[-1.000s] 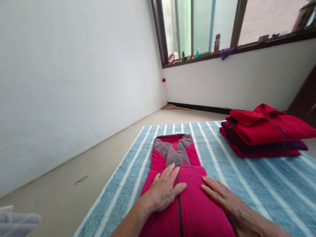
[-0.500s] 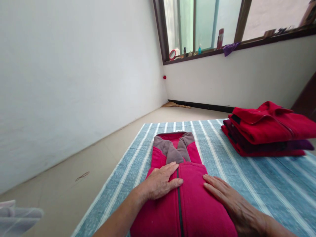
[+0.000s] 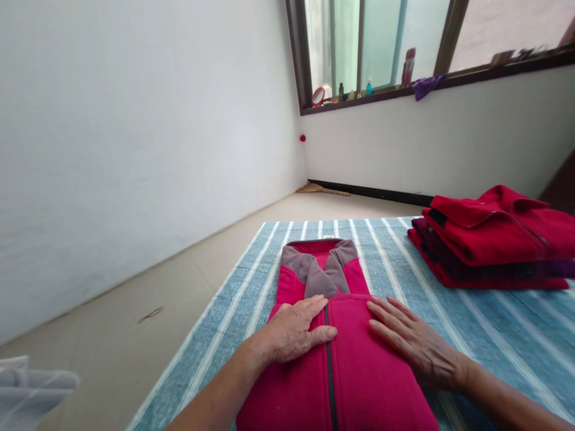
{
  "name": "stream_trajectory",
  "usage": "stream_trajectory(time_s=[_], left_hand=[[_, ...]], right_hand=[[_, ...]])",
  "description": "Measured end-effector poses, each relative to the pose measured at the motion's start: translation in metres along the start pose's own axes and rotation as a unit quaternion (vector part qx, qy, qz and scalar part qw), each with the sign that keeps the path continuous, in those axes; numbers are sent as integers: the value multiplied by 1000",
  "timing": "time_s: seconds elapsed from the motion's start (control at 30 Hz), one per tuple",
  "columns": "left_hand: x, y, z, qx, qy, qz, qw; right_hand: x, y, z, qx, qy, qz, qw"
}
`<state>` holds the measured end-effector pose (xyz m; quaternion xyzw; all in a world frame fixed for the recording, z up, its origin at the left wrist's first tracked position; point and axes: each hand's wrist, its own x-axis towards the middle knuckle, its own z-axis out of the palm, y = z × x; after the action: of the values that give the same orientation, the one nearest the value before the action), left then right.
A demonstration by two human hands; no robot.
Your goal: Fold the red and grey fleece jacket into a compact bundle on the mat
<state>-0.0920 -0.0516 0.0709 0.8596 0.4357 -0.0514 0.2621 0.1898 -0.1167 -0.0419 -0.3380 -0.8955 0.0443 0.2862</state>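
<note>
Blue striped bedsheet (image 3: 251,287) beside white wall (image 3: 135,120): one magenta fleece jacket (image 3: 372,359), collar towards the far edge, apparently folded, well apart from the stack (image 3: 498,245).
Left hand (image 3: 299,329) across the zip (image 3: 331,383), right hand (image 3: 413,341) along the right side, both flat, gripping nothing; one stack, seemingly three garments, at the far edge.

Soft, fairly bright daylight comes from the window (image 3: 381,48) at one o'clock. The wall (image 3: 135,120) at ten o'clock is evenly pale, shadows are faint, and slight blur and wide-angle stretching affect the clothes (image 3: 503,233) at three o'clock.
</note>
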Motion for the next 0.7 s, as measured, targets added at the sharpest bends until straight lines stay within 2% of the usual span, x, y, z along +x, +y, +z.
stream_trajectory(time_s=[0.1,0.3,0.5,0.7], left_hand=[[1,-1,0,1,-4,7,1000],[2,-2,-2,-1,-11,8,1000],[8,-7,-16,-23,-31,30,999],[20,-16,-31,-110,-40,87,989]], right_hand=[[7,5,4,-22,-1,-34,999],[10,13,10,-6,-42,-54,998],[21,7,-3,60,-19,-40,997],[31,9,-11,168,-52,-4,984]])
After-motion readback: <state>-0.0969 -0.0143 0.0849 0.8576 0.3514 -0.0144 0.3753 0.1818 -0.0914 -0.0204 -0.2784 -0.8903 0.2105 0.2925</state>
